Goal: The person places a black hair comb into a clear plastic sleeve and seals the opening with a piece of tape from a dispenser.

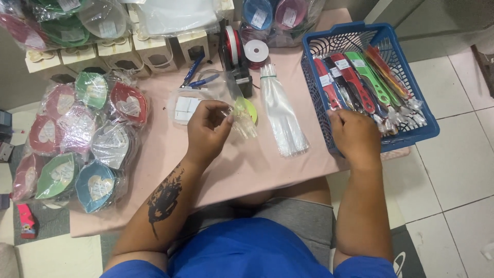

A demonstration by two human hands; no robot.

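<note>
Over the pink table [242,164], left hand [206,128] pinches a clear plastic sleeve [242,121], its long axis running up-right away from the fingers. Right hand [355,136] rests knuckles-up, closed over comb ends at the blue basket [411,134] rim, w/ combs [355,85] pointing away; grip unclear.
</note>
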